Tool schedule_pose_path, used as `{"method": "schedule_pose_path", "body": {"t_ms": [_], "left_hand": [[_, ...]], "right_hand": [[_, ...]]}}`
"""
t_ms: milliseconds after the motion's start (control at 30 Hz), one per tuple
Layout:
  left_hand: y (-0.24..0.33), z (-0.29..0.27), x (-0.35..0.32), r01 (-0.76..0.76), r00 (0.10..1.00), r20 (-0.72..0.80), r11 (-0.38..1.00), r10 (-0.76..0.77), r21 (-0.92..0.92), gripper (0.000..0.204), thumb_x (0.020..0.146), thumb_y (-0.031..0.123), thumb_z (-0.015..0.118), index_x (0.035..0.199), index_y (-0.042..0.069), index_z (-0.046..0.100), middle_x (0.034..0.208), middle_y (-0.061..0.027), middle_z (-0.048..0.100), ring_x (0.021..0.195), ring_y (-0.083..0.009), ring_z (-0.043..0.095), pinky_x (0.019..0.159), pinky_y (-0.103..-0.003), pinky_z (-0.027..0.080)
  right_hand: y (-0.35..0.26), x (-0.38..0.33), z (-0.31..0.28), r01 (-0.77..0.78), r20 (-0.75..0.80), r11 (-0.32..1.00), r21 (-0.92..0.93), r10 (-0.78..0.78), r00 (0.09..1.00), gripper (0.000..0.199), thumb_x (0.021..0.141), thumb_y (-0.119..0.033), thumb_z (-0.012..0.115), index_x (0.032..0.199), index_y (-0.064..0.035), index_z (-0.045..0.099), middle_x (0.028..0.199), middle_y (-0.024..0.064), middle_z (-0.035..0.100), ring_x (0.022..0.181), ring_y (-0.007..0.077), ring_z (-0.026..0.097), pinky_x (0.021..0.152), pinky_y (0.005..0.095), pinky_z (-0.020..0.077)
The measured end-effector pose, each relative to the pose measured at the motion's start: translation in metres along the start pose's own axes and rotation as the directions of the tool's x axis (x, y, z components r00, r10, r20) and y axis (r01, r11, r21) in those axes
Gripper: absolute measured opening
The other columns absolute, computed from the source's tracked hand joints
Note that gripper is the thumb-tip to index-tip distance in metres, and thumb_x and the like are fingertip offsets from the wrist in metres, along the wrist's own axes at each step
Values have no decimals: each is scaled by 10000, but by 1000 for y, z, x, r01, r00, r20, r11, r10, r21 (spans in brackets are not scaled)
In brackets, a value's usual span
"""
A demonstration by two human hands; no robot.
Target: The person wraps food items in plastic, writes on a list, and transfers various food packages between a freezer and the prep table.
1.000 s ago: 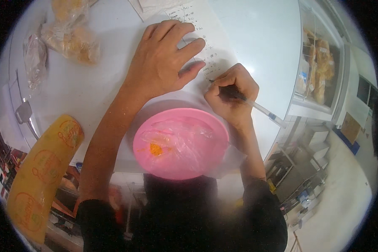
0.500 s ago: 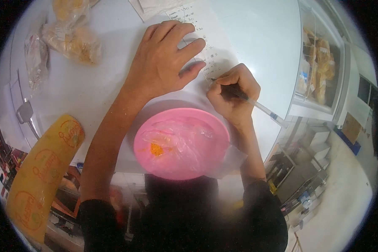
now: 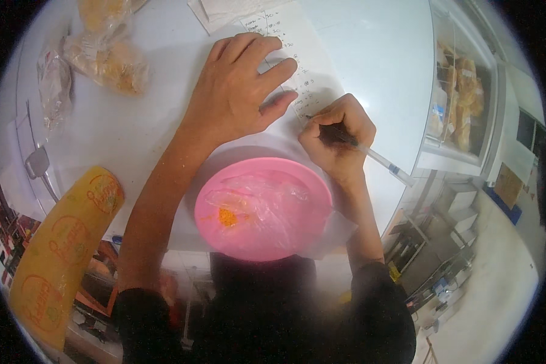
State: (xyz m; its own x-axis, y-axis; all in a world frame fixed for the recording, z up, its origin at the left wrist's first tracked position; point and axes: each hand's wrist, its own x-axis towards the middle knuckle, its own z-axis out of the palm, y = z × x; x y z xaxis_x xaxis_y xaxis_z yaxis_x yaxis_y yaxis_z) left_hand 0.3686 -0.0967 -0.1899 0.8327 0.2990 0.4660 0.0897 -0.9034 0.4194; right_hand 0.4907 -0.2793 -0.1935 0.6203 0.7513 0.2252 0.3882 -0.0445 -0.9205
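Handwritten list [image 3: 308,82] — short words and figures in dark ink — runs down white paper sheet [image 3: 323,68]. Red lettered emblems [image 3: 70,235] repeat along yellow roll [image 3: 64,258] at lower left.

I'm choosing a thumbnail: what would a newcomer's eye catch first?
Probably the bright pink dish near the middle, with clear plastic and an orange patch. Just beyond it, the right hand holds a pen to a handwritten sheet, the left hand spread at its edge. Then the long yellow, red-printed object at lower left.
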Motion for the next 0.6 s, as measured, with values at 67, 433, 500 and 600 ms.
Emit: {"method": "schedule_pose_path", "body": {"t_ms": [67,433,500,600], "left_hand": [[-1,-1,-2,2,1000,13,1000,-2,12,375,792,301,844,1113,149,726,1260,-81,625,1181,-299,574,974,-459,461],[-1,-1,-2,15,999,31,1000,-16,1,365,804,299,840,1112,146,718,1268,-89,625,1188,-306,573,991,-465,458],[0,-1,0,20,999,42,1000,-20,-6,364,805,298,841,1112,146,718,1269,-91,625,1188,-308,573,993,-465,457],[1,-3,0,10,999,31,1000,-10,2,360,806,292,841,1111,144,720,1268,-92,627,1189,-310,573,995,-463,455]], "right_hand": [[2,0,1,36,26,995,-96,-34,999,202,755,74,718,762,-32,546,770,42,604,683,101,576,640,243,489],[-8,-1,3,5,-7,997,-79,-5,1000,199,754,63,730,758,-38,559,766,48,605,673,109,566,614,248,474],[-8,-1,3,-13,-28,995,-95,11,1000,197,754,64,732,762,-36,563,768,48,608,678,108,571,616,248,477],[-1,-2,5,31,-70,997,-76,-36,997,194,753,65,733,771,-34,567,761,45,608,687,106,582,619,248,482]]}}
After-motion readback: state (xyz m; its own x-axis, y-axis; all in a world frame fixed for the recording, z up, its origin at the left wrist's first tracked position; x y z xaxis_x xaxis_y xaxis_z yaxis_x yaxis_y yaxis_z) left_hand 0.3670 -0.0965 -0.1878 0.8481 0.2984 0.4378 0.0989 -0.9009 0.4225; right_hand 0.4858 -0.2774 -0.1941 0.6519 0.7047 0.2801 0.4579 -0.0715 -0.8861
